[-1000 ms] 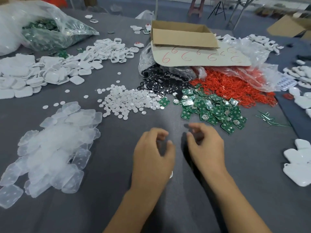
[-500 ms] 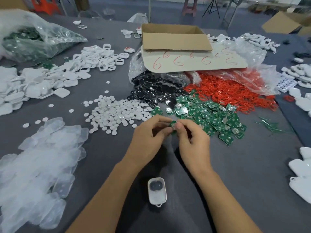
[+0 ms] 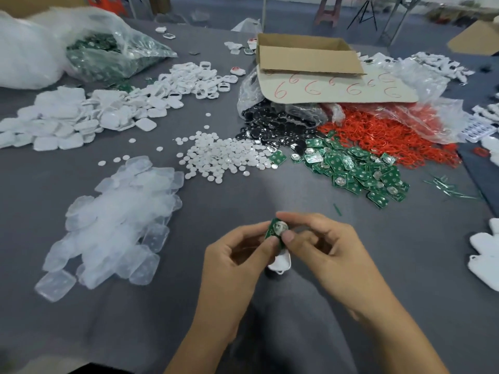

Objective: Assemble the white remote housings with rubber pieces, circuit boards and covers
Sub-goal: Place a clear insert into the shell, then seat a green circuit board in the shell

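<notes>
Both the left hand [image 3: 237,255] and the right hand [image 3: 332,249] pinch one board [image 3: 276,228] by its edges. They hold it just above the housing [image 3: 280,264] on the table [image 3: 405,265], probably to orient it for seating. The housing's inside is hidden.

Left hand [image 3: 237,255]: fingers curled, thumb and fingertips pinching the lower left edge of a small circuit board [image 3: 276,228].
Right hand [image 3: 329,249]: thumb and forefinger pinching the same board from the right, other fingers loosely bent.
Arms: left forearm [image 3: 205,333] and right forearm [image 3: 391,333] bare, angled inward.
</notes>
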Available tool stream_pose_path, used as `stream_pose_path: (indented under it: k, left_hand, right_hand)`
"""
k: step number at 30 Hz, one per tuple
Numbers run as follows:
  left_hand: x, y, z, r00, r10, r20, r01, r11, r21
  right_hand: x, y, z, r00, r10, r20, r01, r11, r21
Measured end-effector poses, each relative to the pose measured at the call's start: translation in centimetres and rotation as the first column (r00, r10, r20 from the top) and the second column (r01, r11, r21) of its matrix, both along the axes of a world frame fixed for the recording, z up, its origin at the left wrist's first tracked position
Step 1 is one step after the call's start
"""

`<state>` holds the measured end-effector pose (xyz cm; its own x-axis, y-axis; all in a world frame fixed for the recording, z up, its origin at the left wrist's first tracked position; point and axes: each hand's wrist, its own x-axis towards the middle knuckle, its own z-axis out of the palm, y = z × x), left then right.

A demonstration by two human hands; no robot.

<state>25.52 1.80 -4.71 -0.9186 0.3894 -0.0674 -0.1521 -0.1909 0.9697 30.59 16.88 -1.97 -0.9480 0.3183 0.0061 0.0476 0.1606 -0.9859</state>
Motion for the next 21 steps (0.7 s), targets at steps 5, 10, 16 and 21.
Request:
stream_pose_path:
  k: [5, 10, 16, 21]
  left_hand:
    - [1.8, -0.5, -0.7, 0.992, 0.125, 0.002, -0.125, 0.992, -0.012]
    - [0.8, -0.7, -0.9, 0.999, 0.008, -0.049, -0.012, 0.996, -0.083]
    - [-1.2, -1.0, -0.6, 0.989, -0.118, -0.084, 0.104, 0.982, -0.161]
    - [-1.0, -1.0, -2.0, 0.988, -0.058, -0.142, 0.023, 0.973, -0.231]
  right_hand:
    - [1.6, -0.2, -0.4, 0.997, -0.037, 0.063, 0.031, 0.995, 0.093]
    - [3.1, -0.2, -0.4, 0.991, 0.07, 0.117, -0.077, 0.995, 0.059]
    - [2.9, -0.1, -0.3, 0.985, 0.129, 0.115, -0.13, 0.991, 0.006]
    - [3.4, 0.1, -1.1, 0.98, 0.125, 0.153, -0.126, 0.992, -0.009]
